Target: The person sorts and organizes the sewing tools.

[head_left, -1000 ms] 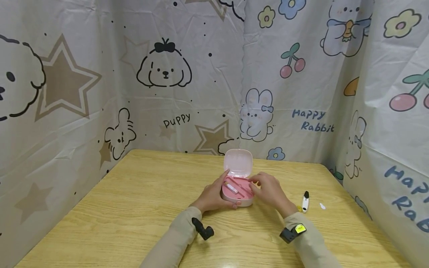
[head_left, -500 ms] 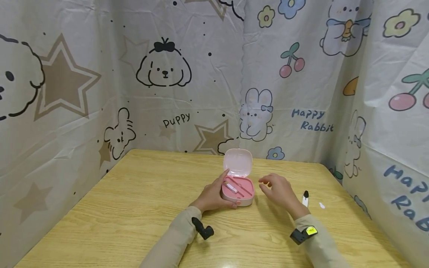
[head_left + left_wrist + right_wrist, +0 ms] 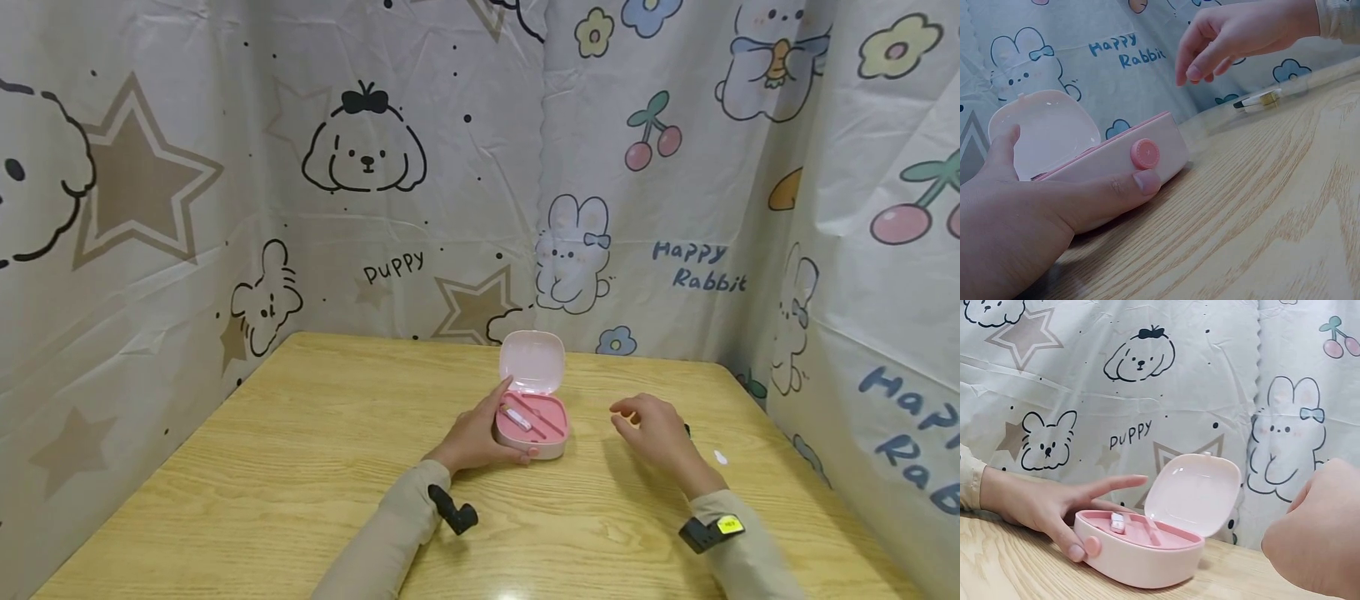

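Pink box on table, well in from side edges; lid up behind, latch front. Left hand grips it; gap to right hand, loosely bent, holding nothing. Tube runs back-left to front-right.

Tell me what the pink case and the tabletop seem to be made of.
Pink case: likely smooth, glossy plastic; its open lid shows bright reflections.
Tabletop: wood or wood-look laminate, with visible grain and slight sheen; I can't tell which.
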A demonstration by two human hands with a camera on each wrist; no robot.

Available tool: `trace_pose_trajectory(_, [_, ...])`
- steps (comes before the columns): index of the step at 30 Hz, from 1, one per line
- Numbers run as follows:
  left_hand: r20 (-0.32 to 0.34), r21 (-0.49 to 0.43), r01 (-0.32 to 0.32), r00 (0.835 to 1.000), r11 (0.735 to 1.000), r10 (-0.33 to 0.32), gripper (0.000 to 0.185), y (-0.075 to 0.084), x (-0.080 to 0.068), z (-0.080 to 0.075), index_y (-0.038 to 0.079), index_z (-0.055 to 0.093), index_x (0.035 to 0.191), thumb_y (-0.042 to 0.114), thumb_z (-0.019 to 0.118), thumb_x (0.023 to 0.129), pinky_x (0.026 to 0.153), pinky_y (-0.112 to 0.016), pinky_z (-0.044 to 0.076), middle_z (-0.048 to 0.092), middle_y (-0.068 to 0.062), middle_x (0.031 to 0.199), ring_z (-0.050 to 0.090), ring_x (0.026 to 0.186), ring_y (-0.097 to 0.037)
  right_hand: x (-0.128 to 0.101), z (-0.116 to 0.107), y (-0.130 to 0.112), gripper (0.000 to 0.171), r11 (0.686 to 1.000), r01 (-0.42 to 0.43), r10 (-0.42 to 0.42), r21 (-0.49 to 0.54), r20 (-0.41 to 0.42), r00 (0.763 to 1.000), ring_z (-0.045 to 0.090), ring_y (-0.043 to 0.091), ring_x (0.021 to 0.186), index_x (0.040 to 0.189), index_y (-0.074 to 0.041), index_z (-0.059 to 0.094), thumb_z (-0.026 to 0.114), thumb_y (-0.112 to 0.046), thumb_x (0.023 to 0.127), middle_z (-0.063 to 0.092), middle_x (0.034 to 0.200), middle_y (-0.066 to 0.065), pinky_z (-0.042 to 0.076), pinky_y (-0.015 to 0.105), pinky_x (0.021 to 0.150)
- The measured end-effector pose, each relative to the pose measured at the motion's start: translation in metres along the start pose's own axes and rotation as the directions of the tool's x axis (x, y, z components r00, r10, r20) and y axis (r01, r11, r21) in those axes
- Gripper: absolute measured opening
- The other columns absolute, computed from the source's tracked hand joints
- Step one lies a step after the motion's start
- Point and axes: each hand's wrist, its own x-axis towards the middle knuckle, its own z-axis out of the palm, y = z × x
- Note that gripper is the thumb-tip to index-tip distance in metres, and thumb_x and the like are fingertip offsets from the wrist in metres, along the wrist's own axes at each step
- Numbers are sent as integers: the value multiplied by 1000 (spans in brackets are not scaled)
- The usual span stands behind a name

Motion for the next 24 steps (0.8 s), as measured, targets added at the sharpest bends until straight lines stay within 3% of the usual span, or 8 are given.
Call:
trace_pose_trajectory(10, [-2, 0, 0, 1000, 1000, 0, 132, 2, -1, -1, 39, 8, 167, 60, 93, 67, 117, -55, 30, 29, 0, 168, 34, 149, -27, -18, -14, 20, 17, 999, -2, 1, 33, 42, 999, 66, 31, 89, 109, -1, 77, 75, -9, 94, 71, 104, 12, 56, 51, 78])
trace_pose_trajectory(18, [-6, -4, 2, 1000, 1000, -2, 131, 1, -1, -1, 40, 8, 167, 59, 93, 68, 116, -54, 31, 28, 0, 168, 34, 149, -27, -27, -24, 32, 21, 998, -18, 7, 61, 169, 986, 67, 35, 96, 113, -1, 76, 76, -8, 92, 69, 114, 17, 55, 54, 81])
trace_pose_trajectory(24, [4, -3, 2, 1000, 1000, -2, 131, -1, 0, 0, 39, 8, 167, 60, 93, 68, 117, -53, 30, 27, 2, 168, 32, 149, -26, -36, -32, 44, 26, 998, -32, 19, 59, 212, 977, 66, 37, 100, 116, -1, 75, 76, -7, 90, 68, 118, 20, 54, 57, 83])
